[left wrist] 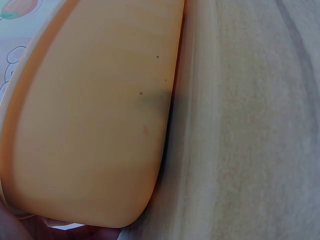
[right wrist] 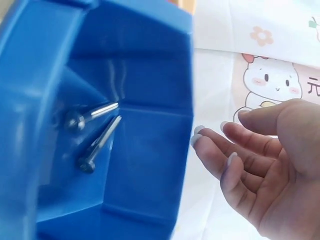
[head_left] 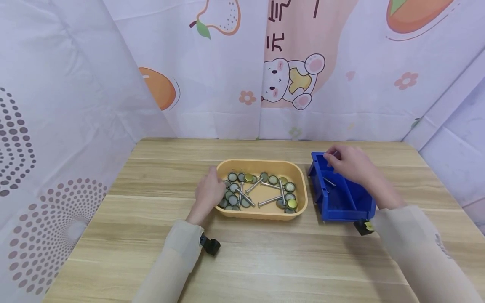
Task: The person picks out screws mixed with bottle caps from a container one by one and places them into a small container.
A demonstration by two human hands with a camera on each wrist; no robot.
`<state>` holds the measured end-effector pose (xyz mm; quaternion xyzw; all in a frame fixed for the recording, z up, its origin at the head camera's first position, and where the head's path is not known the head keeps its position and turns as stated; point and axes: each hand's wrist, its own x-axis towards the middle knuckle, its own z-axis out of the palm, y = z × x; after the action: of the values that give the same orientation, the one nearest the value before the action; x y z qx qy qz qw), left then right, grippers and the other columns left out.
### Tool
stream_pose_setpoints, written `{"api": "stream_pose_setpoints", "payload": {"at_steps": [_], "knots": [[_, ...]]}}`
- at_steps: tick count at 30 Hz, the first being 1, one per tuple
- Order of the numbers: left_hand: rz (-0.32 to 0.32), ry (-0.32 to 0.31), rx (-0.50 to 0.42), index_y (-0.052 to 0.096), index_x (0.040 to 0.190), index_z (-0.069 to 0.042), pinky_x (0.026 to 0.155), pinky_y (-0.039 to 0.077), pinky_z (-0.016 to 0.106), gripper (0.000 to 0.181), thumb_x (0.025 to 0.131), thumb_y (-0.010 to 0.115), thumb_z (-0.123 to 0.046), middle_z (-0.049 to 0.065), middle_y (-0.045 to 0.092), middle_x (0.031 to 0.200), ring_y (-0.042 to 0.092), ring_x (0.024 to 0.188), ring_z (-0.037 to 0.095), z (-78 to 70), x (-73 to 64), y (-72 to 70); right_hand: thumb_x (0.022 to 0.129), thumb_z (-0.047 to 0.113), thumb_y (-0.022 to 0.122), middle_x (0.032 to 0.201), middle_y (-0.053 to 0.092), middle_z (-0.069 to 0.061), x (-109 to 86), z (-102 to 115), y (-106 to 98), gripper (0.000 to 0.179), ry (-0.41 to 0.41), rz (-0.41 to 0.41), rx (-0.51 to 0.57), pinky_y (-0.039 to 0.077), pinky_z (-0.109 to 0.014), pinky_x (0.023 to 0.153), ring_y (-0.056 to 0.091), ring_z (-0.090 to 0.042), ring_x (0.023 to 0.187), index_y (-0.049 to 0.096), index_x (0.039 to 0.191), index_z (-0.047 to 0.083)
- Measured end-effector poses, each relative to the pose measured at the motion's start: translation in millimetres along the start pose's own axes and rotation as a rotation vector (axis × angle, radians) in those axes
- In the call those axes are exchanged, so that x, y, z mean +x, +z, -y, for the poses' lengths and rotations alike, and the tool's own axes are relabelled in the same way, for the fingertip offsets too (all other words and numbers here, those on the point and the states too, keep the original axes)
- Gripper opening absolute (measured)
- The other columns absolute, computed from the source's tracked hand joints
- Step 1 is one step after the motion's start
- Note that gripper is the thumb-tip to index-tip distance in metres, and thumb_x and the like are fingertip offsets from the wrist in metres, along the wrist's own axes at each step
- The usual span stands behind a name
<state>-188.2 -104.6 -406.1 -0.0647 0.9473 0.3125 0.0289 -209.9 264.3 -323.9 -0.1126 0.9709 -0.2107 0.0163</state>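
Note:
A shallow orange-yellow tray (head_left: 261, 215) holds bottle caps (head_left: 233, 200) and several silver screws (head_left: 270, 201). My left hand (head_left: 209, 189) grips the tray's left end; in the left wrist view its fingers (left wrist: 15, 227) show at the tray's rim, partly cut off by the frame. Above the far side of a blue divided bin (head_left: 342, 215) is my right hand (head_left: 350, 163), its fingers loosely bent and apart from the thumb, with nothing between them. Two screws (right wrist: 100, 145) lie inside the bin in the right wrist view.
Both containers stand on a wood-grain table (head_left: 265, 256), the bin to the right of the tray. Behind the table hangs a white printed curtain (head_left: 212, 84). Black wrist cameras (head_left: 210, 245) are strapped at both sleeves.

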Motion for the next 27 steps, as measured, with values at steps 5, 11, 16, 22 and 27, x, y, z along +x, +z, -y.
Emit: {"api": "stream_pose_setpoints", "payload": {"at_steps": [5, 11, 16, 22, 27], "knots": [[0.003, -0.007, -0.006, 0.043, 0.136, -0.005, 0.063, 0.042, 0.036, 0.046, 0.092, 0.049, -0.016, 0.015, 0.066, 0.101, 0.06, 0.078, 0.027, -0.2, 0.2, -0.2, 0.1, 0.029, 0.053, 0.085, 0.073, -0.012, 3.2, 14.4, -1.1, 0.032, -0.024, -0.026, -0.031, 0.049, -0.036, 0.068, 0.065, -0.017, 0.068, 0.066, 0.108, 0.001], [0.005, -0.003, -0.007, 0.044, 0.136, -0.004, 0.061, 0.041, 0.035, 0.045, 0.093, 0.049, -0.016, 0.014, 0.066, 0.097, 0.06, 0.075, 0.026, 0.1, -0.2, -0.1, 0.097, 0.026, 0.06, 0.085, 0.072, -0.011, 6.5, 35.3, 8.3, 0.024, -0.106, -0.039, -0.046, 0.051, -0.04, 0.071, 0.063, -0.022, 0.075, 0.068, 0.101, 0.004], [0.001, 0.004, 0.001, 0.044, 0.134, -0.004, 0.06, 0.04, 0.035, 0.044, 0.092, 0.049, -0.016, 0.014, 0.065, 0.095, 0.059, 0.073, 0.026, -0.4, -0.1, -0.4, 0.097, 0.026, 0.06, 0.086, 0.072, -0.009, 9.9, 48.4, 18.8, 0.022, -0.132, 0.01, -0.025, 0.051, -0.033, 0.065, 0.063, -0.017, 0.072, 0.066, 0.101, 0.005], [0.005, 0.0, -0.005, 0.045, 0.133, -0.004, 0.062, 0.042, 0.035, 0.043, 0.093, 0.049, -0.016, 0.014, 0.066, 0.099, 0.06, 0.075, 0.026, -0.3, 0.1, -0.6, 0.097, 0.027, 0.061, 0.093, 0.073, -0.012, 11.4, 61.5, 33.8, 0.026, -0.156, 0.053, -0.035, 0.054, -0.033, 0.064, 0.065, -0.017, 0.073, 0.065, 0.105, 0.003], [0.003, 0.001, -0.004, 0.045, 0.133, -0.004, 0.061, 0.041, 0.035, 0.043, 0.092, 0.05, -0.016, 0.014, 0.066, 0.098, 0.06, 0.076, 0.026, 0.0, 0.4, 0.0, 0.095, 0.027, 0.064, 0.093, 0.072, -0.009, 10.6, 68.8, 48.8, 0.025, -0.195, 0.08, -0.032, 0.054, -0.034, 0.067, 0.065, -0.017, 0.078, 0.066, 0.105, 0.003]]}}
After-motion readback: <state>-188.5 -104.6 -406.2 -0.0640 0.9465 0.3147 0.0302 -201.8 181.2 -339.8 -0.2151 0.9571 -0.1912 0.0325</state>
